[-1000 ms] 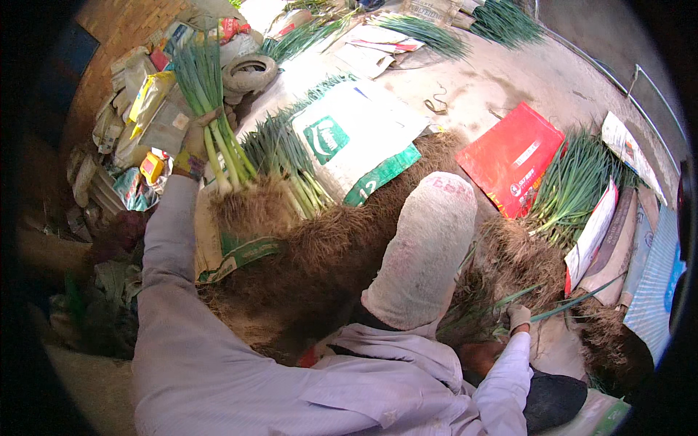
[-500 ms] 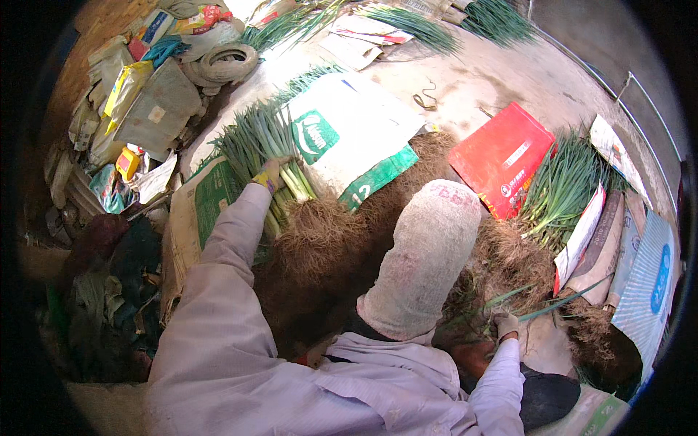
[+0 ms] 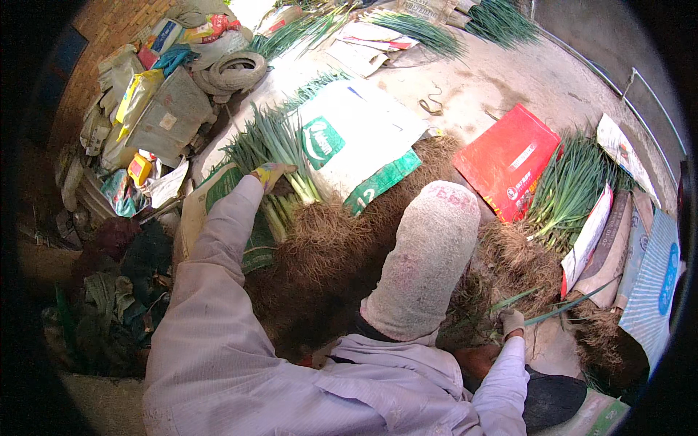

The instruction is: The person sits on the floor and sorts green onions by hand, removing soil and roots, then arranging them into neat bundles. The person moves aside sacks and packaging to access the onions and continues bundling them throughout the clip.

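Observation:
At left, my left hand [image 3: 269, 176] in a yellow and purple glove lies against a bunch of green onions [image 3: 304, 187], its fingers stretched out over the stalks. The white stems point down to a brown tangle of roots. Low on the right, my right hand [image 3: 512, 322], in a pale glove, is closed around a few loose green onion leaves [image 3: 563, 310], which stick out on both sides of it. A larger heap of green onions [image 3: 574, 182] lies beyond that hand, roots toward me.
A white and green bag [image 3: 356, 131] and a red bag [image 3: 507, 163] cover parts of the onion heaps. Folded sacks [image 3: 643, 261] stand at right. Between my arms rises a pale cloth-covered shape [image 3: 425, 254]. A tyre [image 3: 236, 67] and piled bags [image 3: 138, 102] are at far left.
My left hand has loosened from around the onion stalks, its fingers now straightened over them. The right hand keeps its hold on the leaves. The view has shifted slightly.

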Tool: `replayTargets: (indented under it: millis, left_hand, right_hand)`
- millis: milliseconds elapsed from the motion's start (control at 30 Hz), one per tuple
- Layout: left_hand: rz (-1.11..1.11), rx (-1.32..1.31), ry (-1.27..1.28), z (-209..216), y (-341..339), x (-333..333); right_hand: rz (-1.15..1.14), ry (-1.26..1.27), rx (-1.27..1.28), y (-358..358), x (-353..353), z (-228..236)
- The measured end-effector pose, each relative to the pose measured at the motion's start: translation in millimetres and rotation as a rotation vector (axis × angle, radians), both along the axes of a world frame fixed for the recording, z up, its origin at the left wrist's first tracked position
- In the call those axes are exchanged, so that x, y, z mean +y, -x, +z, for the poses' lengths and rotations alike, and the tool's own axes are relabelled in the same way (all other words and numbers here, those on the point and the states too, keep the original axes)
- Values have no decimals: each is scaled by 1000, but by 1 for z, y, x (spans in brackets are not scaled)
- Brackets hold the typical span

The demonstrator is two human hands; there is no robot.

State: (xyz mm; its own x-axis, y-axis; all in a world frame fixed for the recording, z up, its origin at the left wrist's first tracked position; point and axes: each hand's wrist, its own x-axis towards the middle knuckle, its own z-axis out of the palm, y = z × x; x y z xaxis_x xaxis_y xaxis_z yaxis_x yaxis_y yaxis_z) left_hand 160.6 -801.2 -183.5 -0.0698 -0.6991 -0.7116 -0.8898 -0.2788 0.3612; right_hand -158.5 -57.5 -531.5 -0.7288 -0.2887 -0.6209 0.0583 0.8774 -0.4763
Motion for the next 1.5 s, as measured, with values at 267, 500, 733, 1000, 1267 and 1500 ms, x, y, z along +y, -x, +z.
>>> replayTargets:
  millis: [267, 500, 733, 1000, 1267, 1500]
  left_hand:
    - [-455, -15, 64, -1, -30, 27]
    - [-182, 86, 99, -12, -45, 36]
    - [-1251, -320, 509, -47, -46, 14]
    - [-858, -367, 660, 28, -15, 32]
    - [-782, 336, 694, 123, 141, 187]
    - [-1301, 640, 846, 130, 276, 358]
  right_hand:
    - [387, -7, 294, 0, -9, -18]
    - [69, 42, 121, 1, -9, -30]
    - [241, -50, 133, 2, -21, -6]
    - [-213, -113, 96, -16, -46, 106]
    - [-320, -78, 163, -5, -63, 127]
    - [-161, -188, 455, 73, -62, 158]
